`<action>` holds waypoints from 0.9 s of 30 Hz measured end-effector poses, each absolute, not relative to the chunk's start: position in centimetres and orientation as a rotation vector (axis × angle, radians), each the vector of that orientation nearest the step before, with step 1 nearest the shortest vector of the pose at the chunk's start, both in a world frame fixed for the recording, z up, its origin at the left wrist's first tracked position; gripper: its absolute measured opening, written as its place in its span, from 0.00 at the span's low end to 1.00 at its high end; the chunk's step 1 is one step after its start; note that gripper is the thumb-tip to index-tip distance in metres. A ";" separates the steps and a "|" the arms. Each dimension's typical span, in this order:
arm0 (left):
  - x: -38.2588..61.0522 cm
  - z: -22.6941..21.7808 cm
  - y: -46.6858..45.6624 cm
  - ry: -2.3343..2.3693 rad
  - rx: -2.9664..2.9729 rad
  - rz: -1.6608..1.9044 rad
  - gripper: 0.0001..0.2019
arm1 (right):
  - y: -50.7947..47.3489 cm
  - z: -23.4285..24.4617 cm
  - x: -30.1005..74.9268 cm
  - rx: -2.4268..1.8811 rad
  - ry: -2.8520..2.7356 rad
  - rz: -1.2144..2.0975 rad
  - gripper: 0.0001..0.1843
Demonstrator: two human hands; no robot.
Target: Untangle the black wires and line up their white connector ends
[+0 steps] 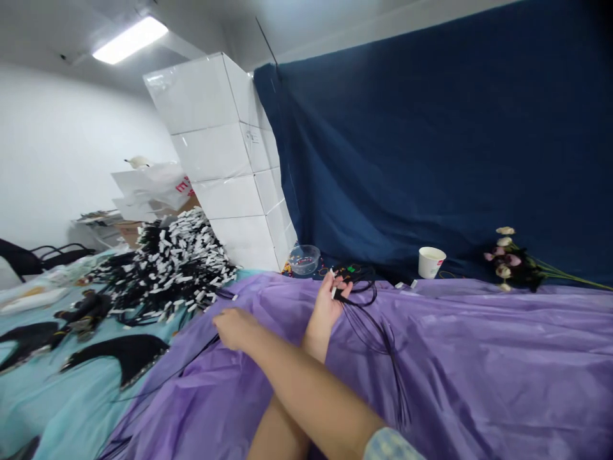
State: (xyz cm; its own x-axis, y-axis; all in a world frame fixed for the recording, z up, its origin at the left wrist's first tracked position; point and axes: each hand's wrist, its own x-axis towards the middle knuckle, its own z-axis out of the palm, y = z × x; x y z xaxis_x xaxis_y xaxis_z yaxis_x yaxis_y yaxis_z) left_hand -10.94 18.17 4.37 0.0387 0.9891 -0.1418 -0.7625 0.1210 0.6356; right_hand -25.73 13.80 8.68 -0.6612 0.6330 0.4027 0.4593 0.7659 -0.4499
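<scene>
My forearms cross, the right one on top. My left hand (329,300) is palm up near the middle, fingers curled around a bundle of black cords (383,335) with small white ends. The loose cords loop behind the fingers and trail down to the right over the purple cloth. My right hand (235,327) reaches across to the left and is closed in a fist. Thin black strands (191,359) run from below it toward the lower left. Its fingertips are partly hidden.
A large heap of black cords with white ends (177,262) lies left on a teal cloth (62,415), near black curved pieces (124,354). White boxes (230,191) are stacked behind. Along the back are a clear bowl (304,260), a paper cup (430,263) and flowers (507,259).
</scene>
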 end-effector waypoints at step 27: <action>-10.4 1.3 19.7 0.694 0.597 1.271 0.09 | 13.9 7.9 -21.2 -0.280 -2.663 -0.022 0.14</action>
